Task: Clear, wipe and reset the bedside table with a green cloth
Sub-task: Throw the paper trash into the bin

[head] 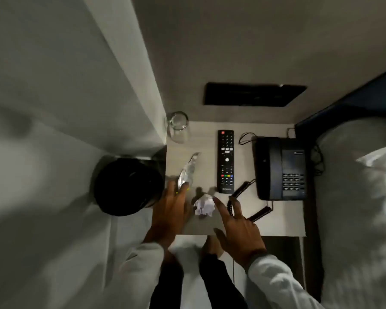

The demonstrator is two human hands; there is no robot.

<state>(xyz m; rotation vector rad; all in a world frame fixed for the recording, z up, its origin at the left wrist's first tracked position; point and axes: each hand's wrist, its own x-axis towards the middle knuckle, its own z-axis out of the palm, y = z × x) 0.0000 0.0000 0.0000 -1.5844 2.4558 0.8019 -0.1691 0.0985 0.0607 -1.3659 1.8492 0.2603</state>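
While the left hand (171,208) pinches the near end of a crinkled silver wrapper (187,170) in its grip, the right hand (236,228) hovers spread open and holds nothing, its forefinger touching a crumpled paper ball (203,206). Both scraps lie on the pale counter (283,217), beside a black remote (225,161), a corded telephone (281,168) and a drinking glass (177,127). A black bin (127,186) stands just left. No green cloth shows.

Wrapper's (187,171) lower end behind left-hand fingers (183,189).
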